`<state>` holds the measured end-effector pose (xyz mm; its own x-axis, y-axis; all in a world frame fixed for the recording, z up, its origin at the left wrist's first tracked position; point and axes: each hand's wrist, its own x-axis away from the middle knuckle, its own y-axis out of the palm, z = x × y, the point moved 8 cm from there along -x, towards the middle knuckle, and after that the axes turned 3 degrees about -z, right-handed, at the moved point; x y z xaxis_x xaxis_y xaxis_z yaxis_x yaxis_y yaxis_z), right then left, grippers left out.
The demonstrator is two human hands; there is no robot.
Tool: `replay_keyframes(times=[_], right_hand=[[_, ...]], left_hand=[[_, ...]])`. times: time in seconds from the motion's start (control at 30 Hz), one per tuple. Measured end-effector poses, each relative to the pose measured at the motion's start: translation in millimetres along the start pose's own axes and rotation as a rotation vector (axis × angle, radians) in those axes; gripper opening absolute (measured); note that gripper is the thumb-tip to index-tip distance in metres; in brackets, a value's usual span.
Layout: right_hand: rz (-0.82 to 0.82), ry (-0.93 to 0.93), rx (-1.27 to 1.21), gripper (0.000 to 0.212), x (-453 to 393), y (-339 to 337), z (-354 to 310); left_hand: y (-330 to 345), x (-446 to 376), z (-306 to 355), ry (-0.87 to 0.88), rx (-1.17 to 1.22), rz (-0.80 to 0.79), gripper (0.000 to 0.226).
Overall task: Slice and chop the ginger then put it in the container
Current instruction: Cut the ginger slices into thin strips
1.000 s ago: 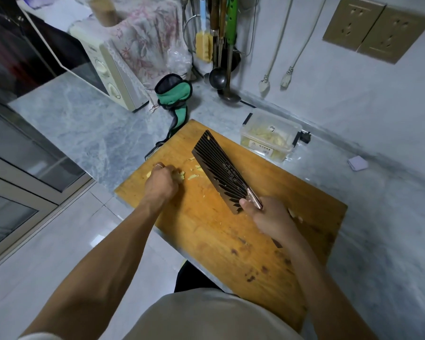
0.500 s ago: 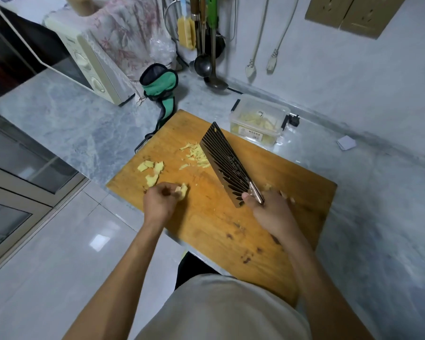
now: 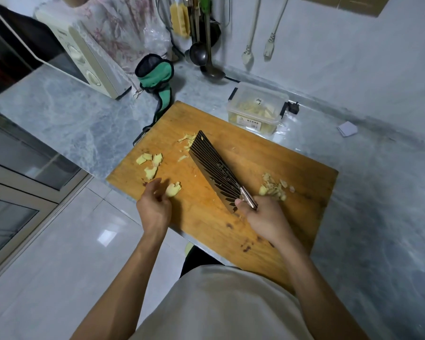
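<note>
A wooden cutting board [image 3: 268, 155] lies on the marble counter. My right hand [image 3: 265, 217] grips the handle of a dark ridged cleaver [image 3: 214, 168], whose blade is tilted over the middle of the board. My left hand [image 3: 153, 202] pinches a small stack of ginger slices [image 3: 173, 189] near the board's front left edge. More loose ginger slices [image 3: 150, 163] lie behind that hand. Thin ginger shreds [image 3: 188, 141] sit by the blade tip, and a chopped pile [image 3: 274, 187] lies right of the handle. A clear plastic container [image 3: 257, 109] holding ginger stands just behind the board.
A cream microwave [image 3: 84, 57] stands at the back left, with a green and black pouch [image 3: 157, 74] beside it. Ladles [image 3: 204, 55] and two plugs [image 3: 247, 57] hang on the wall. A small white card [image 3: 347, 128] lies right. The board overhangs the counter's front edge.
My left hand has drawn a few ginger slices away from the loose slices toward the board's front edge. The cleaver has stayed tilted in my right hand.
</note>
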<state>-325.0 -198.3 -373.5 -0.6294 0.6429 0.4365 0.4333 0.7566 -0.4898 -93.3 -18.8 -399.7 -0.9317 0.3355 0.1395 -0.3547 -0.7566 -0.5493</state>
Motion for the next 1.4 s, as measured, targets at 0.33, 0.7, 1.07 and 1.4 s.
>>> replay_keyframes(times=[0.33, 0.7, 1.07, 1.4], right_hand=[[-0.017, -0.012, 0.022, 0.041, 2, 6, -5], [-0.023, 0.002, 0.009, 0.043, 8, 12, -4], [-0.027, 0.005, -0.019, 0.044, 13, 13, -4], [-0.01, 0.005, -0.065, 0.044, 12, 13, -1]], left_hand=[[9, -9, -2, 0.052, -0.36, -0.083, 0.031], [-2, -11, -3, 0.053, -0.238, -0.069, 0.008], [3, -9, 15, 0.216, -0.496, -0.034, 0.016], [11, 2, 19, 0.306, -0.552, -0.057, 0.019]])
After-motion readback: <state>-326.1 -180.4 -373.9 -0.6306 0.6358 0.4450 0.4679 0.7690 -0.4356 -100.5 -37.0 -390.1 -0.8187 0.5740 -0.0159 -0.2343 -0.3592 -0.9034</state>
